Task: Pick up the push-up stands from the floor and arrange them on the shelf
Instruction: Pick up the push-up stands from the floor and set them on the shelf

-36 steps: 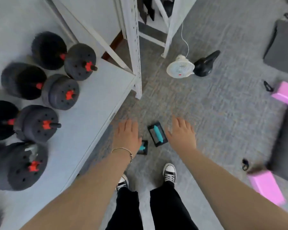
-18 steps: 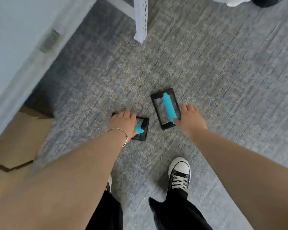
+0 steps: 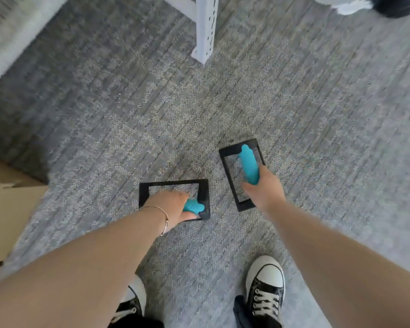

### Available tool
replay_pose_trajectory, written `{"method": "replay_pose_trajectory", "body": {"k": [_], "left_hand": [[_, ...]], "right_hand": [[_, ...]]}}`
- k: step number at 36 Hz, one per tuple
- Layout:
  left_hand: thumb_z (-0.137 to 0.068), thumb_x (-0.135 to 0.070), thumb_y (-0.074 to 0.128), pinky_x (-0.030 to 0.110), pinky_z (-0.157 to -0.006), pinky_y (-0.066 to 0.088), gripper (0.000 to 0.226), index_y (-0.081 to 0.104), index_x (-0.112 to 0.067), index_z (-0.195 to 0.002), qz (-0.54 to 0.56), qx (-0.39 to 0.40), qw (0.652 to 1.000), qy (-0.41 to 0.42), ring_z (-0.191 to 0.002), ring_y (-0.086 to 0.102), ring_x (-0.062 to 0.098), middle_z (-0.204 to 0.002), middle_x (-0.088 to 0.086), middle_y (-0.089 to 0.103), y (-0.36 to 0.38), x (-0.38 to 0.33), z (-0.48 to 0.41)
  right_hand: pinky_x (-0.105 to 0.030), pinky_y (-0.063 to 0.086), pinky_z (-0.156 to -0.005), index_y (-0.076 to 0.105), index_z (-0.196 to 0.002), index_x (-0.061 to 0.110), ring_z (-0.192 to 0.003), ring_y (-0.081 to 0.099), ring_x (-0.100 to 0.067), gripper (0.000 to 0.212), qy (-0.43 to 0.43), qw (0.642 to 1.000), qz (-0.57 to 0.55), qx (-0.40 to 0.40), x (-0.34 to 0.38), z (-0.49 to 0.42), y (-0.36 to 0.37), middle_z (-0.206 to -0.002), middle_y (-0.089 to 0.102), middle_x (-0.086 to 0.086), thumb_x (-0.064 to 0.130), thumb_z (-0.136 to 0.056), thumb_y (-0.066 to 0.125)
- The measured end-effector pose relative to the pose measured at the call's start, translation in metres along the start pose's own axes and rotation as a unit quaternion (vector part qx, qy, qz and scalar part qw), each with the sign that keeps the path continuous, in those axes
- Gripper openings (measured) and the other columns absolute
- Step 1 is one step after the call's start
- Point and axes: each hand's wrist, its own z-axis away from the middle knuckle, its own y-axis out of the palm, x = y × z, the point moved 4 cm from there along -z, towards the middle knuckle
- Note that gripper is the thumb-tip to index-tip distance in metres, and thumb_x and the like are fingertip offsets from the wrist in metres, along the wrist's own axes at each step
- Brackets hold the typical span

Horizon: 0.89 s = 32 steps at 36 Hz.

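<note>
Two push-up stands, each a black rectangular frame with a teal grip, are down at the grey carpet in front of my feet. My left hand [image 3: 173, 205] is wrapped around the teal grip of the left stand [image 3: 204, 197], hiding most of that grip. My right hand [image 3: 264, 192] is closed on the near end of the teal grip of the right stand [image 3: 230, 166], whose frame runs away from me. Whether the frames still touch the carpet I cannot tell.
A white shelf post [image 3: 205, 27] stands on the carpet just beyond the stands. The pale shelf edge [image 3: 14, 36] runs along the upper left, with a cardboard box [image 3: 3, 209] below it at left. My two sneakers [image 3: 265, 290] are close behind the stands.
I have bent lower, so the view has closed in on the floor. Both hands went from reaching beside the stands to closing on their teal grips.
</note>
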Motion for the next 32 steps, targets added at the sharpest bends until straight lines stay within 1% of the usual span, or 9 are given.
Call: {"method": "replay_pose_trajectory", "body": {"k": [3,6,8,13,18,21,24,28,32], "left_hand": [[-0.085,-0.07,0.04,0.036,-0.068,0.045,0.058,0.048,-0.019,-0.111,0.095,-0.023,0.994,-0.057,-0.09,0.063,0.029,-0.101,0.005,0.066,-0.023,-0.003,0.026],[-0.086,-0.071,0.033,0.034,-0.058,0.041,0.063,0.047,-0.016,-0.113,0.188,-0.059,0.972,-0.127,-0.069,0.058,0.026,-0.076,0.001,0.058,-0.062,-0.014,0.062],[-0.087,-0.071,0.031,0.034,-0.058,0.046,0.067,0.048,-0.014,-0.116,0.249,-0.082,0.95,-0.169,-0.07,0.062,0.026,-0.077,0.004,0.062,-0.094,-0.025,0.092],[-0.088,-0.062,0.046,0.048,-0.062,0.058,0.052,0.05,-0.011,-0.097,0.5,-0.128,0.829,-0.216,-0.064,0.065,0.033,-0.076,0.011,0.062,-0.185,-0.061,0.18],[-0.093,-0.042,0.054,0.018,-0.038,0.044,0.031,0.052,-0.012,-0.098,0.522,-0.178,0.811,-0.197,-0.042,0.061,0.005,-0.071,0.004,0.063,-0.281,-0.096,0.277],[-0.092,-0.046,0.051,0.032,-0.053,0.055,0.032,0.053,-0.016,-0.103,0.546,-0.184,0.798,-0.174,-0.056,0.069,0.021,-0.076,0.01,0.07,-0.333,-0.114,0.336],[-0.094,-0.047,0.049,0.031,-0.047,0.054,0.023,0.049,-0.026,-0.103,0.597,-0.205,0.763,-0.136,-0.05,0.068,0.022,-0.08,0.012,0.066,-0.386,-0.135,0.395],[-0.093,-0.052,0.047,0.021,-0.041,0.049,0.03,0.047,-0.026,-0.108,0.598,-0.255,0.749,-0.125,-0.049,0.068,0.022,-0.089,0.012,0.062,-0.45,-0.155,0.471],[-0.093,-0.051,0.046,0.022,-0.04,0.048,0.033,0.048,-0.021,-0.104,0.587,-0.306,0.739,-0.123,-0.047,0.068,0.021,-0.087,0.013,0.065,-0.507,-0.166,0.542]], "right_hand": [[-0.025,0.038,-0.041,0.045,-0.102,0.022,-0.057,0.057,-0.014,0.029,0.003,1.0,-0.001,-0.006,0.009,0.029,-0.023,-0.075,0.056,0.002,0.029,-0.083,0.066],[-0.025,0.038,-0.04,0.046,-0.103,0.022,-0.053,0.056,-0.013,0.03,0.02,1.0,-0.016,-0.011,0.024,0.072,-0.057,-0.072,0.054,0.002,0.031,-0.082,0.065],[-0.022,0.036,-0.039,0.048,-0.103,0.022,-0.053,0.055,-0.011,0.032,0.043,0.998,-0.042,-0.018,0.037,0.106,-0.086,-0.073,0.054,0.003,0.034,-0.08,0.067],[-0.014,0.034,-0.037,0.046,-0.101,0.027,-0.054,0.055,-0.006,0.03,0.056,0.996,-0.072,-0.026,0.081,0.201,-0.174,-0.074,0.055,0.004,0.037,-0.08,0.065],[-0.017,0.038,-0.039,0.051,-0.094,0.028,-0.052,0.055,-0.009,0.025,0.012,0.991,-0.127,-0.026,0.136,0.293,-0.269,-0.071,0.06,0.001,0.047,-0.083,0.063],[-0.016,0.039,-0.038,0.053,-0.086,0.031,-0.047,0.052,-0.004,0.024,-0.018,0.985,-0.17,-0.039,0.17,0.344,-0.325,-0.069,0.062,-0.002,0.054,-0.084,0.059],[-0.015,0.038,-0.037,0.054,-0.081,0.029,-0.046,0.054,-0.001,0.029,-0.045,0.98,-0.188,-0.055,0.201,0.39,-0.376,-0.07,0.065,-0.001,0.058,-0.085,0.054],[-0.034,0.05,-0.052,0.055,-0.081,0.025,-0.07,0.067,-0.027,0.034,-0.082,0.971,-0.213,-0.064,0.237,0.443,-0.433,-0.08,0.07,-0.012,0.058,-0.085,0.053],[-0.044,0.056,-0.06,0.058,-0.079,0.02,-0.069,0.067,-0.026,0.04,-0.128,0.964,-0.219,-0.079,0.283,0.491,-0.489,-0.077,0.068,-0.01,0.06,-0.081,0.055]]}}
